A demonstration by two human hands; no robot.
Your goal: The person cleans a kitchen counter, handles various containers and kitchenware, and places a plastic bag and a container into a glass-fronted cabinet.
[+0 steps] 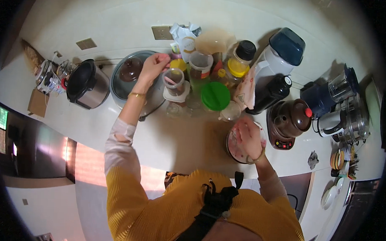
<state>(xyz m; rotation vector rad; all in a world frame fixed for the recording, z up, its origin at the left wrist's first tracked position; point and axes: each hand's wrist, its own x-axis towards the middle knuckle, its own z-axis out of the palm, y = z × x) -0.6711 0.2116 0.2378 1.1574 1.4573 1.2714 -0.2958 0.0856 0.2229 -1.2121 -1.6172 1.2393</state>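
My left hand is raised over the right side of a grey electric pan with a dark knobbed lid. Its fingers are bent, their tips close to a small pink and yellow container and a yellow-lidded jar. Whether they hold anything is unclear. On the counter to the right, my right hand is over a round container with a pink pattern, blurred at the fingers. I cannot tell if it grips the container or something within it. An open clear plastic cup stands just right of my left wrist.
Clustered jars stand at the back, among them a green-lidded jar and a black-lidded bottle. A black flask and a brown electric kettle crowd the right. To the left sits a pressure cooker pot.
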